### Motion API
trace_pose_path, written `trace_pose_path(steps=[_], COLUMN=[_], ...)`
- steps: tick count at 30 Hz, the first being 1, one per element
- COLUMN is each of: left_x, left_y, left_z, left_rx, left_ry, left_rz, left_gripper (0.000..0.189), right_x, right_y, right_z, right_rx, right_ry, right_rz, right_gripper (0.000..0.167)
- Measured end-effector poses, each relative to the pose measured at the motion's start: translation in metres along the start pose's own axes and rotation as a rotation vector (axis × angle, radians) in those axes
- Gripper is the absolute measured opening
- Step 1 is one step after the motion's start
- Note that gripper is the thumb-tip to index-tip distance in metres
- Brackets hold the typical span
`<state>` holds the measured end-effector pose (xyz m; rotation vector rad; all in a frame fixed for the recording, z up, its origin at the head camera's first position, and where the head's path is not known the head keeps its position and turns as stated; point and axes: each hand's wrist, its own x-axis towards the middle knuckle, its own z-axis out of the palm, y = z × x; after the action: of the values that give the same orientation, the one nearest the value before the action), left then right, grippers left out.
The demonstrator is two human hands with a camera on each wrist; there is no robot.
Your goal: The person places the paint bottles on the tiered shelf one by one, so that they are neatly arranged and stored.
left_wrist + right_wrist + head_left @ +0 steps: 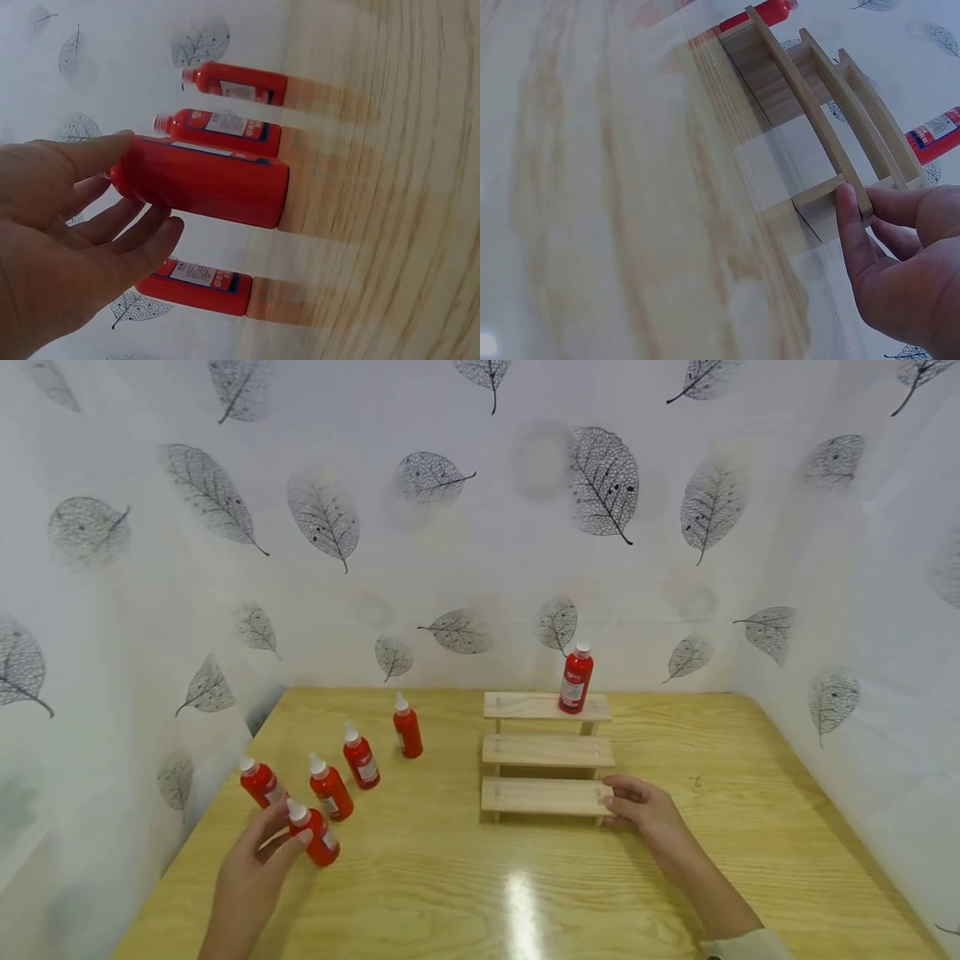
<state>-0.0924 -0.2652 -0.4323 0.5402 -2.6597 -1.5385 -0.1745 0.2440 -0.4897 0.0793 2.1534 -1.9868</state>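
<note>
At the left front, my left hand (251, 877) holds the nearest red squeeze bottle (321, 843) by its upper part, thumb on one side and fingers on the other. It has a white pointed cap, and in the left wrist view the bottle (210, 184) is close beside two others. My right hand (652, 818) pinches the right end of the lowest step of a three-tier wooden stand (547, 797). The right wrist view has the thumb (853, 225) on the front edge of that step. On the top step a red bottle (575, 683) stands upright at the right.
Several more red bottles stand on the left of the wooden table (465, 893): one bottle (330, 789) just behind the held one, another bottle (262, 782) beyond the left fingers, and a bottle (407, 732) farthest back. Leaf-printed white cloth (465, 552) encloses the back and sides.
</note>
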Motion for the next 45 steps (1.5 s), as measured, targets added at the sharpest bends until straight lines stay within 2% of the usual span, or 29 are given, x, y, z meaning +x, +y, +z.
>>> trace_pose_path(steps=[3, 5, 13, 17, 22, 28, 32, 38, 41, 45], left_x=[0.007, 0.011, 0.013, 0.007, 0.000, 0.004, 0.012, 0.026, 0.035, 0.048], left_y=[-0.006, -0.008, -0.010, -0.002, 0.018, 0.046, 0.066, 0.091, 0.104, 0.128], left_z=[0.000, 0.002, 0.005, 0.009, 0.018, 0.036, 0.051, 0.073, 0.085, 0.101], left_rx=[0.030, 0.038, 0.064, 0.051, 0.015, -0.016, -0.045, -0.091, -0.096, -0.126], left_ry=[-0.082, -0.100, -0.080, -0.076, -0.104, -0.154, -0.192, -0.265, -0.278, -0.295], left_rz=[-0.027, -0.037, -0.043, -0.044, 0.005, 0.120, 0.229, 0.365, 0.433, 0.508], left_gripper=[0.074, 0.075, 0.072, 0.072, 0.073, 0.071, 0.064, 0.063, 0.067, 0.062], right_x=[0.000, -0.001, -0.002, -0.001, 0.000, -0.001, -0.002, -0.002, -0.002, -0.002], right_y=[0.000, 0.000, -0.003, -0.002, 0.000, -0.001, -0.001, -0.001, -0.001, -0.001], right_z=[0.000, 0.000, 0.002, 0.003, 0.004, 0.003, 0.002, 0.003, 0.003, 0.002], right_rx=[0.005, 0.006, 0.008, 0.016, 0.020, 0.020, 0.022, 0.025, 0.025, 0.022], right_ry=[0.014, 0.019, 0.030, 0.026, 0.018, 0.023, 0.018, 0.008, 0.012, 0.020], right_rz=[0.010, 0.016, 0.015, 0.011, 0.006, 0.010, 0.005, 0.005, 0.010, 0.012], right_gripper=[0.054, 0.054, 0.054, 0.052, 0.051, 0.051, 0.052, 0.052, 0.052, 0.053])
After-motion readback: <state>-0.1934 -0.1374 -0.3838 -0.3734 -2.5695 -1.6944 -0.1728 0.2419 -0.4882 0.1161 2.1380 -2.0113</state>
